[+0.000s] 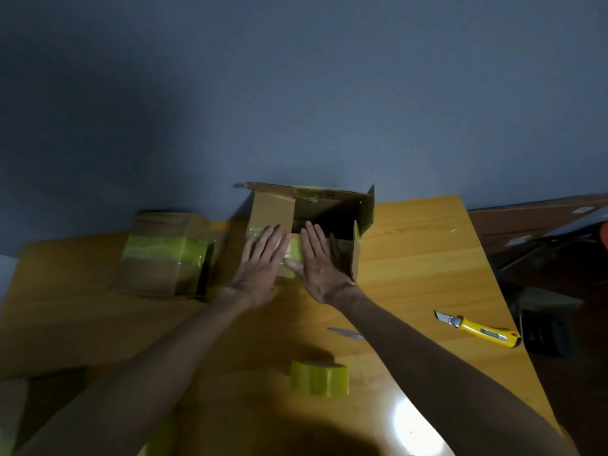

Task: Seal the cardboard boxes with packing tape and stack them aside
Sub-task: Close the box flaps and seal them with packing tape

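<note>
An open cardboard box (273, 205) stands at the far middle of the wooden table (411, 258), its flaps up and strips of yellow-green tape on it. My left hand (260, 261) lies flat with straight fingers on the box's near flap. Beside it, my right hand (317, 261) presses the same taped flap, fingers straight. A second cardboard box (161, 255), banded with yellow-green tape, rests to the left. A roll of yellow-green packing tape (319, 376) lies on the table near me, between my forearms.
A yellow utility knife (477, 329) lies at the right side of the table, blade out. Scissor blades (345, 333) poke out from under my right forearm. Flat cardboard (533, 218) and dark objects sit past the table's right edge. A blue-grey wall is behind.
</note>
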